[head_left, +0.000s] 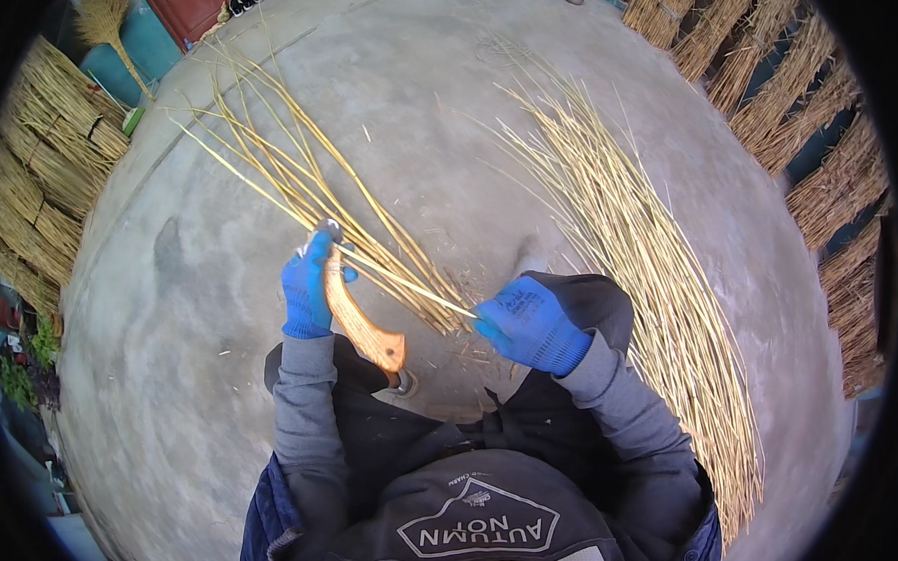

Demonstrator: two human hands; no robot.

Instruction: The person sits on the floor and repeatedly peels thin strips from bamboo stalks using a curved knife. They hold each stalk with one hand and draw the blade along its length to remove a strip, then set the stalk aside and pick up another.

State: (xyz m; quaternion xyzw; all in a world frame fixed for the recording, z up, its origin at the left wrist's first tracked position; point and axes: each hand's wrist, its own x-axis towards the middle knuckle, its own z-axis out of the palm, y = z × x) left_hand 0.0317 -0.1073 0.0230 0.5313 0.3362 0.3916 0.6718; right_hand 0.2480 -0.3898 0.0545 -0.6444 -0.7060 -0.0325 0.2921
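Pale yellow reed (400,277), long and thin, right hand (529,323) fingers pinching its end, left hand (308,287) fingers clenched around wooden-handled tool (360,322).

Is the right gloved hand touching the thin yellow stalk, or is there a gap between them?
Touching. In the head view the right hand in a blue glove closes on the near end of the yellow stalk, which runs straight into its fingers with no gap.

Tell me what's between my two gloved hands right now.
A single pale reed stalk spans the gap from left hand to right hand, above the wooden-handled tool and bare concrete floor, in the head view.
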